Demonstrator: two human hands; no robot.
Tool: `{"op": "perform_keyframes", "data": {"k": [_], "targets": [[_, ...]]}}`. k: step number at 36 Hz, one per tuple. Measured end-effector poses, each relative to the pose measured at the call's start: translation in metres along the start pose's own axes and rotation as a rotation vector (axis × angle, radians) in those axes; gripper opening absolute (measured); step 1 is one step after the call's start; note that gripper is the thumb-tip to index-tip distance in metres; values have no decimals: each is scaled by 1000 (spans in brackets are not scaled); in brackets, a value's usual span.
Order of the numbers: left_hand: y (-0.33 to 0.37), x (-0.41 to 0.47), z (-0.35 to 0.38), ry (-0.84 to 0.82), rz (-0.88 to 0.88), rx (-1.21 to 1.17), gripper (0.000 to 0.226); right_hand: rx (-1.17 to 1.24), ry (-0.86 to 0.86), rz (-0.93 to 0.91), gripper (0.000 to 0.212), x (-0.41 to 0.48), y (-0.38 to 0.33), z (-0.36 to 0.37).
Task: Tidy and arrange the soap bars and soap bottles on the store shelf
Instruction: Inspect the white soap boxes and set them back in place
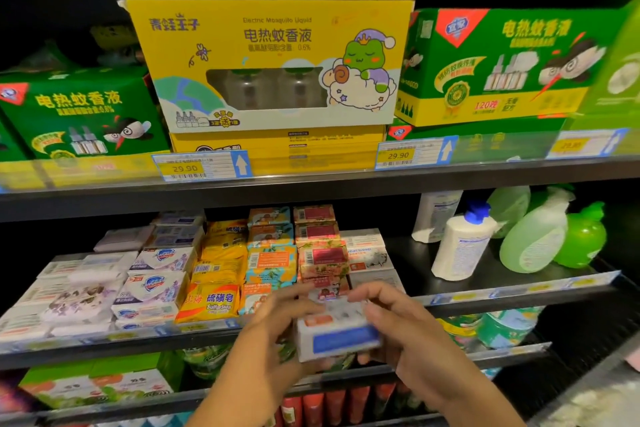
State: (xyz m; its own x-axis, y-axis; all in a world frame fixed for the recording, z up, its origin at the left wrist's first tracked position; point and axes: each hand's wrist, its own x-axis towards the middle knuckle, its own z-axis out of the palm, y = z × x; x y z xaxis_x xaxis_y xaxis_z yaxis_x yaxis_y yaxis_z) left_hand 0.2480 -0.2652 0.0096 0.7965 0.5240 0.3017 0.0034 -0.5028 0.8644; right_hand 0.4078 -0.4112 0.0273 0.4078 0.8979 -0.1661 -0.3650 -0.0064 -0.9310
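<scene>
Head view: white soap box [337,336] (blue panel on near side) gripped by left hand [273,333] and right hand [408,329], each curled round one end, before the shelf [512,291]

The soap box [337,333] is blurred, its print too smeared to read.

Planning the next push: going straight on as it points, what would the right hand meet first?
Probably the stack of white soap boxes at the front of the shelf, though depth is unclear. The right hand grips the white-and-blue soap box.
</scene>
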Motion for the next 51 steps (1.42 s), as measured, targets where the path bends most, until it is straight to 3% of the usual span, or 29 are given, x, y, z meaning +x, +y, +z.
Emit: {"op": "perform_keyframes", "data": {"k": [3,6,10,14,18,22,27,29,33,36,38,41,45,51], "targets": [[9,0,-3,58,-94,-94,64,-51,-128,-17,52,-2,-1,-5],[17,-2,-4,45,-217,-388,75,-239,-53,-62,39,1,-3,-1],[25,-1,1,57,-279,-488,48,-225,43,-45,28,5,-3,7],[9,-6,-2,-29,-264,-606,72,-138,142,-58,25,5,-3,12],[0,-5,-5,-33,-177,-319,56,20,66,-18,10,5,0,5],[0,-5,-10,41,-185,-217,59,45,-125,-8,64,2,0,-3],[14,-6,-7,13,-229,-404,42,-285,-26,-69,42,8,-1,5],[15,-6,-5,7,-239,-415,47,-251,26,-81,38,10,-1,11],[0,-10,-8,-50,-253,-524,79,-172,150,-109,30,12,4,16],[-7,-11,-11,-98,-191,-347,73,-80,99,-79,16,12,6,12],[-6,-9,-13,-51,-127,-144,59,-4,-16,-37,33,11,6,6],[-4,-6,-14,22,-164,-169,49,3,-181,2,71,9,9,-2],[1,-5,-15,64,-167,-183,47,-294,-66,-76,56,14,10,6],[15,-3,-13,116,-134,-221,51,-403,-37,-101,46,22,26,18]]}}
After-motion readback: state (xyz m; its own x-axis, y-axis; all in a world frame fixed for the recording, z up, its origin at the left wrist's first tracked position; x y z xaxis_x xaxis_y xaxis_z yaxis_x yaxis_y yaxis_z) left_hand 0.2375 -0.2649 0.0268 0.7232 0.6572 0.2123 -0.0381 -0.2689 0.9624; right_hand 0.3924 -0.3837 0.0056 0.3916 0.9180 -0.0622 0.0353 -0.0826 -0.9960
